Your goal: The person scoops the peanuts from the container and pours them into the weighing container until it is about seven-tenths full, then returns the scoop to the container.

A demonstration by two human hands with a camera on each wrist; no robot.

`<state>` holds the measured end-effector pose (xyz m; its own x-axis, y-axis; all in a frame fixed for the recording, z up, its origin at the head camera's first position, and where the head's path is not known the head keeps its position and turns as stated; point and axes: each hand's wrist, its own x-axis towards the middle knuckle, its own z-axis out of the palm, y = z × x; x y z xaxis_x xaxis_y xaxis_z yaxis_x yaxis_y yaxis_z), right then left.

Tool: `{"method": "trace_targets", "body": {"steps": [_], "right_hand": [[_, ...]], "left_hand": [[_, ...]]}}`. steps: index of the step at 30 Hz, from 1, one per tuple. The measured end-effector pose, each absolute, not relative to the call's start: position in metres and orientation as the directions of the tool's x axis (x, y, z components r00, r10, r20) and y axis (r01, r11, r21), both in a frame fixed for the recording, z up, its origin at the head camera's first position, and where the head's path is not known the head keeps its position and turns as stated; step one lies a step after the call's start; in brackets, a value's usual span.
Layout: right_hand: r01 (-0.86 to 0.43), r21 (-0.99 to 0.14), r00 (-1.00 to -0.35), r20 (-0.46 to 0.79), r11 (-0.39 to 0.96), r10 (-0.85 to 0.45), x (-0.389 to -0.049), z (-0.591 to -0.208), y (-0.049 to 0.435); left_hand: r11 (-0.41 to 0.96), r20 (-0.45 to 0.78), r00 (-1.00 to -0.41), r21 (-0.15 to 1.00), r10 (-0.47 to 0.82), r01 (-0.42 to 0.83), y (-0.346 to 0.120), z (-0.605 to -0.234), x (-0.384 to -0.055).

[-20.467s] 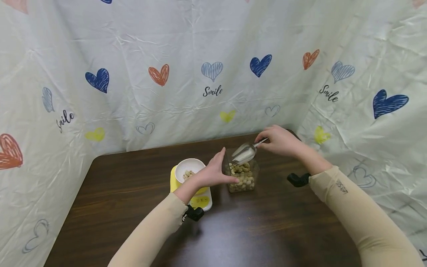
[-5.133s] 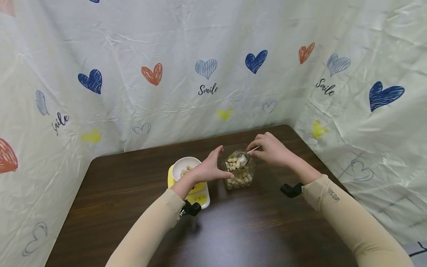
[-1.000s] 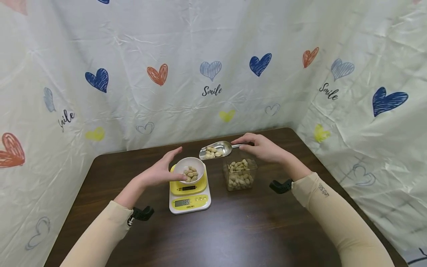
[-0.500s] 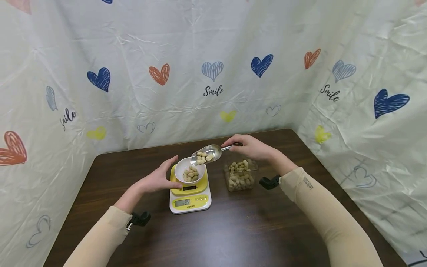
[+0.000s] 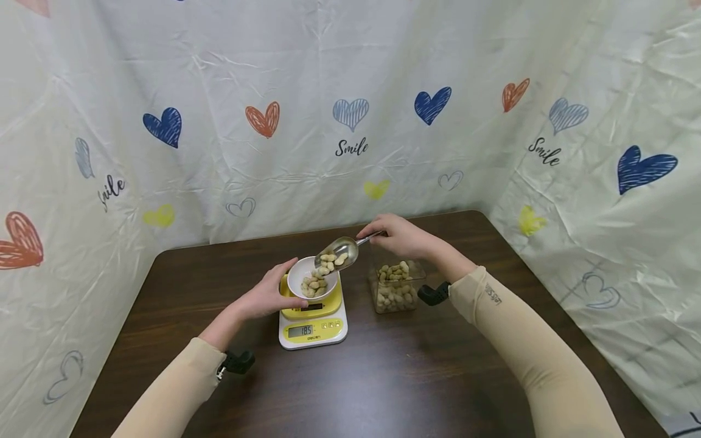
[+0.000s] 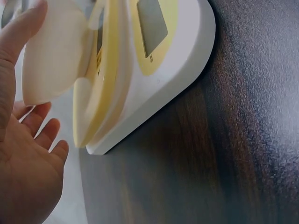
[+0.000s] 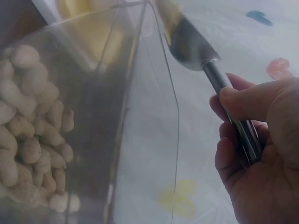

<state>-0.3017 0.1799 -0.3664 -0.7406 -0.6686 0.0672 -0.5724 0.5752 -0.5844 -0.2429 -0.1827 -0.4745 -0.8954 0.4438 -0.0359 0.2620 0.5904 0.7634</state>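
My right hand (image 5: pixel 398 236) grips the handle of a metal scoop (image 5: pixel 346 246); the right wrist view shows fingers and thumb curled round the handle (image 7: pixel 246 135). Tilted down to the left, the scoop carries several unshelled peanuts (image 5: pixel 334 261) over the rim of a white bowl (image 5: pixel 296 275). Peanuts at its lip meet those in the bowl. My left hand (image 5: pixel 267 297) holds the bowl from the left, thumb at the near side and fingers round the far side. The bowl stands on a yellow and white kitchen scale (image 5: pixel 313 333) whose display reads 18.5.
A clear plastic box (image 5: pixel 395 298) with many peanuts stands right of the scale, below my right forearm. The dark wooden table (image 5: pixel 361 377) extends in front. A white curtain (image 5: pixel 306 182) printed with hearts hangs behind and at the sides.
The scoop has moved left and down from beside the bowl to over it, and now tips its peanuts toward the bowl. Earlier it was in the box. My left hand has closed in on the bowl.
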Motion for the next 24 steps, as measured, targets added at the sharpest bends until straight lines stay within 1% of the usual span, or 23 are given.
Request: {"method": "trace_targets", "body": {"steps": [6, 19, 24], "right_hand": [[-0.603, -0.556, -0.733, 0.101, 0.572, -0.673, -0.304, -0.362, 0.182], [-0.584, -0.590, -0.745, 0.116, 0.558, -0.657, -0.301, -0.358, 0.191], [-0.513, -0.636, -0.785, 0.074, 0.577, -0.616, -0.299, -0.356, 0.205]], "left_hand": [[0.595, -0.032, -0.900, 0.761, 0.435, 0.261, -0.182, -0.475, -0.243], [0.589, -0.038, -0.903, 0.770, 0.429, 0.247, -0.181, -0.473, -0.241], [0.591, -0.034, -0.901, 0.765, 0.433, 0.255, -0.181, -0.471, -0.241]]}}
